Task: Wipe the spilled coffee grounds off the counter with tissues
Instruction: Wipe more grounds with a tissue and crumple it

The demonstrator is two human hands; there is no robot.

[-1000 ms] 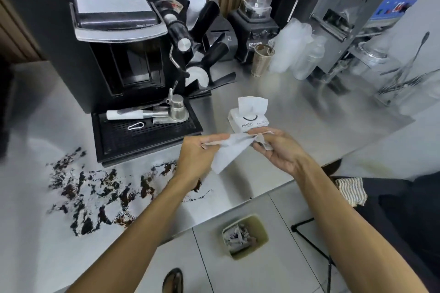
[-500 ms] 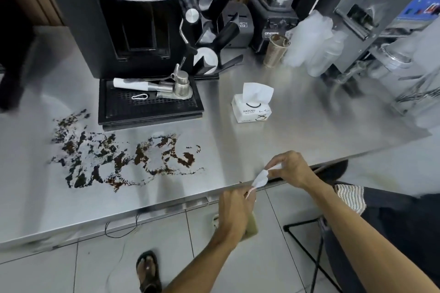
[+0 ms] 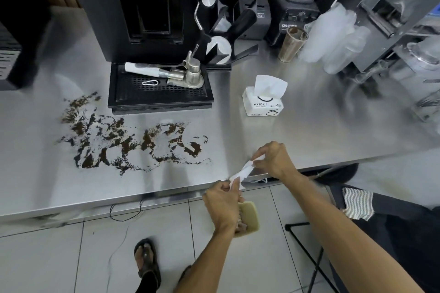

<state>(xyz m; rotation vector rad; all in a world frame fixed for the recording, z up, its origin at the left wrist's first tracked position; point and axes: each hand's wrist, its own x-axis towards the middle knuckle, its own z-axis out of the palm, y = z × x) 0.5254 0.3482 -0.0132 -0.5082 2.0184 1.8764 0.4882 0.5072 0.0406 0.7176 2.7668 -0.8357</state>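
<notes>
Tissue stretched between both grips: left hand pinches lower end, right hand upper; coffee grounds well left.

Café counter, espresso machine, blender

The single head-worn camera looks forward and steeply down over the counter edge, close above both forearms.
</notes>
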